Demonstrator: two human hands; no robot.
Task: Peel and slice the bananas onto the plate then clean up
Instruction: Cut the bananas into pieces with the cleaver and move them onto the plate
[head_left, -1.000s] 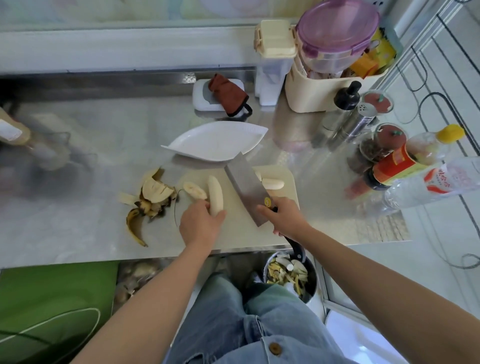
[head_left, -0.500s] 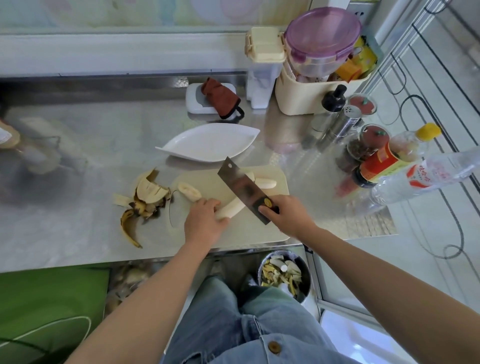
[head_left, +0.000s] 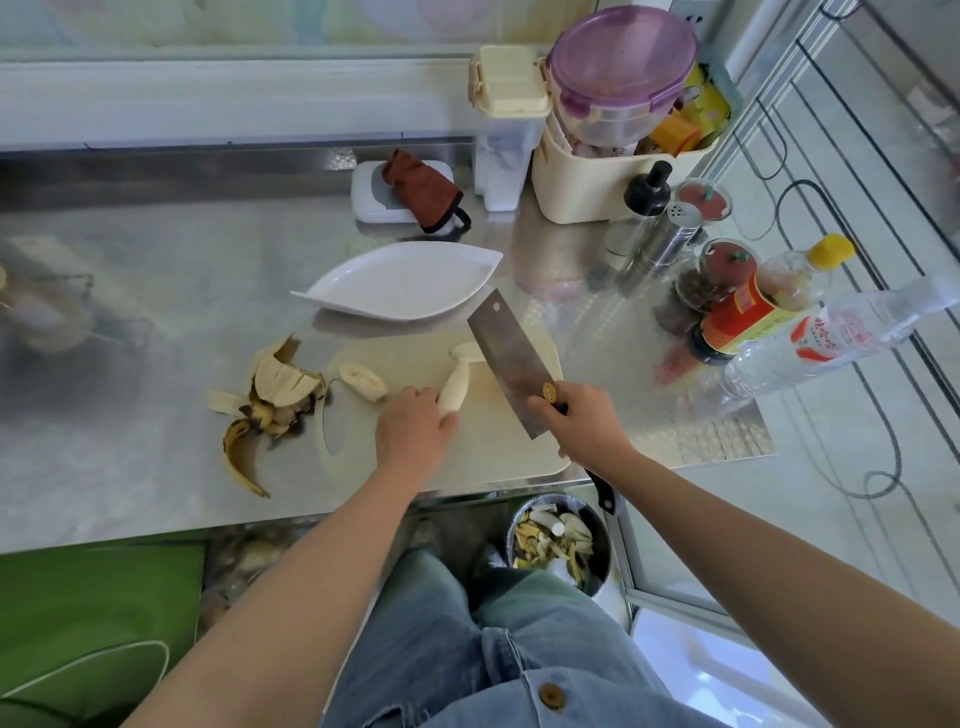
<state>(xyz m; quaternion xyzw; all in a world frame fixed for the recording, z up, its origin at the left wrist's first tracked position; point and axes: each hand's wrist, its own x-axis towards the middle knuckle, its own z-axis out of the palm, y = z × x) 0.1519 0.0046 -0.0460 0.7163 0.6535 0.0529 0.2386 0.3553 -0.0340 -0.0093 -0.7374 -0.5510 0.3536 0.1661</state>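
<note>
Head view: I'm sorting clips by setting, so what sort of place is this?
Probably a home kitchen: a steel counter with a cutting board, a cleaver above it, and sauce bottles and spice jars alongside.

The left hand (head_left: 415, 427) has swung the peeled banana (head_left: 457, 387) diagonal, toward the cleaver (head_left: 511, 364).

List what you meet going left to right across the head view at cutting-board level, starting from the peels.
banana peels → short banana piece → left hand, gripping the peeled banana → cleaver → right hand, holding it → red-labelled bottle
</note>
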